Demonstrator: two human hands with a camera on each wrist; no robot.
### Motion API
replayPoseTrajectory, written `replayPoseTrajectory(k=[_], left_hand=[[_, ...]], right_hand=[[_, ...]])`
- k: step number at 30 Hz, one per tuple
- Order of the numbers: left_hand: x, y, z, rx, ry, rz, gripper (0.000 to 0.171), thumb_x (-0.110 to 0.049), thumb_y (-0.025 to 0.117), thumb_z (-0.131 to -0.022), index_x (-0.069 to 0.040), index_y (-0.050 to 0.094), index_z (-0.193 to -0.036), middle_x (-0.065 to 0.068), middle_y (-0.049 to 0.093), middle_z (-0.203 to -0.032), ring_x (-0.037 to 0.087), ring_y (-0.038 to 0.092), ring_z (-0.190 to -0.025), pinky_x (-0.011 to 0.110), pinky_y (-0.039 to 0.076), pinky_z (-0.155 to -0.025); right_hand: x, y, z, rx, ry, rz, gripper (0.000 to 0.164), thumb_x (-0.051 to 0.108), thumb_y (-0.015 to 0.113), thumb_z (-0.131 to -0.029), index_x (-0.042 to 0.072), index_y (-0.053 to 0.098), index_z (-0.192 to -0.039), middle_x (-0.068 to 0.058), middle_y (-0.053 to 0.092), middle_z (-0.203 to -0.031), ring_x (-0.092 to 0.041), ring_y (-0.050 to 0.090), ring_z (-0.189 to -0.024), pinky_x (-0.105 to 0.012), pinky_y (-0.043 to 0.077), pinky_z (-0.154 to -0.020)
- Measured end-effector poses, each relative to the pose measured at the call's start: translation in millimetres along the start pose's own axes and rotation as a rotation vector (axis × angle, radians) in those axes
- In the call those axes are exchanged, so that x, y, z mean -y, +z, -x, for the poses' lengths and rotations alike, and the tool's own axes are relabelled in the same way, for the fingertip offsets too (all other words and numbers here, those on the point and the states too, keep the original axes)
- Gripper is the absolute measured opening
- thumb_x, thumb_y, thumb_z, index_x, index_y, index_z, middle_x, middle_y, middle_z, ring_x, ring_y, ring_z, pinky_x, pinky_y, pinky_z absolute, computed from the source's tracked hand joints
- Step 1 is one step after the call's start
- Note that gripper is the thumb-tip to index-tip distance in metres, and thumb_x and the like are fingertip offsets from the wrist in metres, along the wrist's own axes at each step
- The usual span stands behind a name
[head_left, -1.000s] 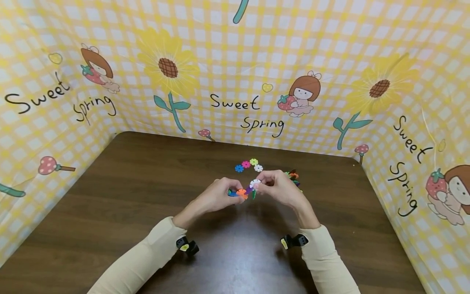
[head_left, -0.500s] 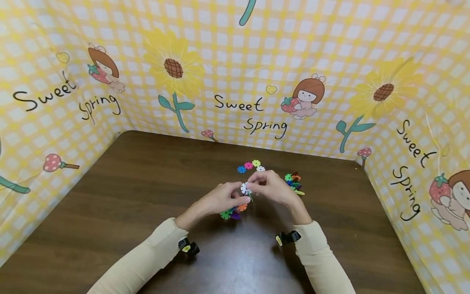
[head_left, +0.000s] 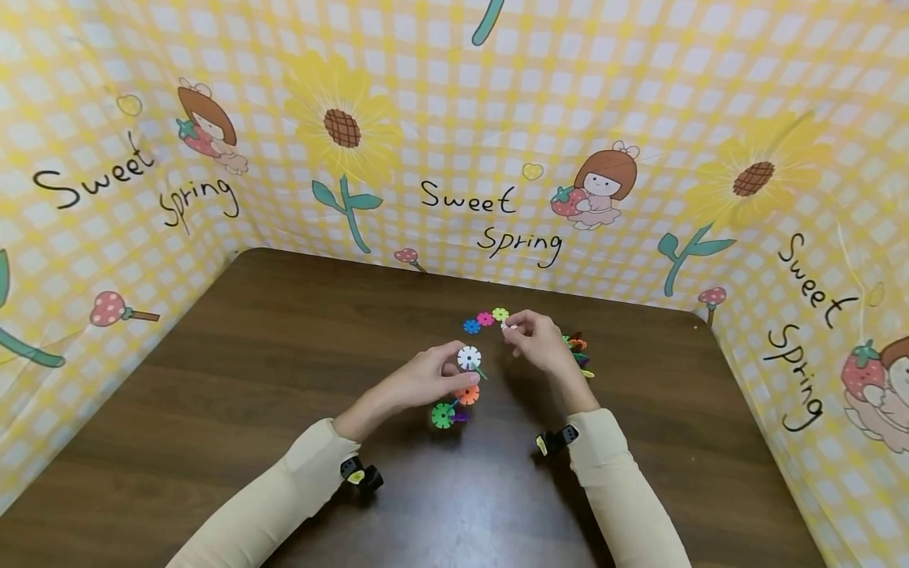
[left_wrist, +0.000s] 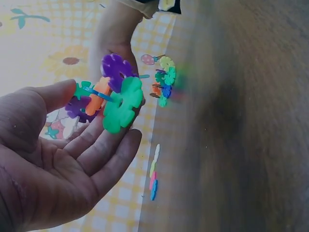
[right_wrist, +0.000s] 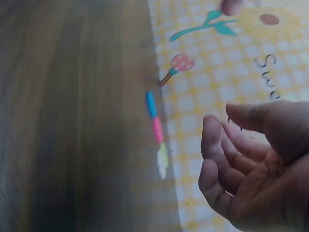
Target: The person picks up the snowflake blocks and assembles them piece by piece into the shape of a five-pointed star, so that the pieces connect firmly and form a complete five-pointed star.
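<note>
My left hand (head_left: 424,379) pinches a joined string of flower-shaped plastic discs between thumb and fingers, held above the table. In the head view its white disc (head_left: 469,357) is uppermost, with an orange disc (head_left: 467,394) and a green disc (head_left: 443,416) below. The left wrist view shows a purple disc (left_wrist: 116,70) and a blue disc, edge-on (left_wrist: 100,93), slotted among them. My right hand (head_left: 541,341) is apart from the string, over a loose white disc (head_left: 506,325) that its fingertips partly cover. Nothing shows between its loosely bent fingers (right_wrist: 210,137) in the right wrist view.
Loose blue (head_left: 472,326), pink (head_left: 485,319) and yellow-green discs (head_left: 500,314) lie in a curve on the brown table (head_left: 319,315). A cluster of mixed discs (head_left: 581,356) lies beyond my right wrist, partly hidden. Checked cloth walls (head_left: 454,118) surround the table's back and sides.
My right hand has let go of the string's white disc and moved right and away toward the loose white one. The left hand keeps the string, which has swung to hang below the fingers.
</note>
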State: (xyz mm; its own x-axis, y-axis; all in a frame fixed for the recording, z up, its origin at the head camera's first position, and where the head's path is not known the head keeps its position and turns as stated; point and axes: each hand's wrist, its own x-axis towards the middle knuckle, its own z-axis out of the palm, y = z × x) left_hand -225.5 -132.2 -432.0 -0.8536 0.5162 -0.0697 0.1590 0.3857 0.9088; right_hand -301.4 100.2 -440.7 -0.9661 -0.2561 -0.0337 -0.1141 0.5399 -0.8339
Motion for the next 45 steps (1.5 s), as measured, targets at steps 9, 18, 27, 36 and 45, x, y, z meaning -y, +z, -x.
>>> replayPoseTrajectory(k=[9, 18, 27, 36, 45], left_hand=[[1.6, -4.5, 1.1, -0.016, -0.016, 0.116, 0.029, -0.026, 0.065, -0.099, -0.005, 0.055, -0.116, 0.004, 0.070, -0.089, 0.016, 0.065, -0.078, 0.036, 0.058, -0.070], [0.1, -5.7, 8.1, -0.045, -0.047, 0.170, 0.029, -0.025, 0.067, -0.098, -0.003, 0.056, -0.113, 0.006, 0.070, -0.091, 0.017, 0.065, -0.077, 0.040, 0.059, -0.071], [-2.0, -7.8, 9.8, -0.109, -0.067, 0.239, 0.027, -0.021, 0.066, -0.099, 0.000, 0.055, -0.112, 0.009, 0.071, -0.095, 0.017, 0.068, -0.079, 0.045, 0.059, -0.075], [2.1, -9.1, 7.4, -0.127, -0.051, 0.266, 0.024, -0.016, 0.064, -0.099, 0.001, 0.054, -0.114, 0.016, 0.070, -0.103, 0.017, 0.068, -0.083, 0.041, 0.059, -0.075], [-0.8, -9.5, 6.9, -0.206, -0.044, 0.265, 0.023, -0.011, 0.068, -0.097, -0.001, 0.054, -0.113, 0.012, 0.066, -0.102, 0.018, 0.069, -0.083, 0.036, 0.059, -0.074]], right_hand=[[-21, 5, -28, -0.097, 0.076, 0.276, 0.031, 0.020, 0.069, -0.096, 0.003, 0.066, -0.122, -0.014, 0.070, -0.097, -0.027, 0.066, -0.080, -0.040, 0.052, -0.069], [-26, 19, -40, -0.142, 0.176, 0.356, 0.042, 0.031, 0.075, -0.092, 0.005, 0.065, -0.123, -0.014, 0.068, -0.108, -0.031, 0.064, -0.094, -0.046, 0.052, -0.077], [-22, 20, -41, -0.066, 0.248, 0.395, 0.036, 0.029, 0.076, -0.091, 0.004, 0.062, -0.113, -0.019, 0.055, -0.123, -0.034, 0.055, -0.104, -0.048, 0.047, -0.088], [-15, 32, -31, -0.035, 0.172, 0.360, 0.024, 0.019, 0.077, -0.090, 0.010, 0.058, -0.101, -0.008, 0.061, -0.091, -0.025, 0.055, -0.080, -0.036, 0.044, -0.067], [7, 30, -7, -0.015, 0.018, 0.242, 0.013, 0.010, 0.075, -0.091, 0.008, 0.068, -0.102, -0.005, 0.069, -0.092, -0.021, 0.062, -0.084, -0.037, 0.053, -0.076]])
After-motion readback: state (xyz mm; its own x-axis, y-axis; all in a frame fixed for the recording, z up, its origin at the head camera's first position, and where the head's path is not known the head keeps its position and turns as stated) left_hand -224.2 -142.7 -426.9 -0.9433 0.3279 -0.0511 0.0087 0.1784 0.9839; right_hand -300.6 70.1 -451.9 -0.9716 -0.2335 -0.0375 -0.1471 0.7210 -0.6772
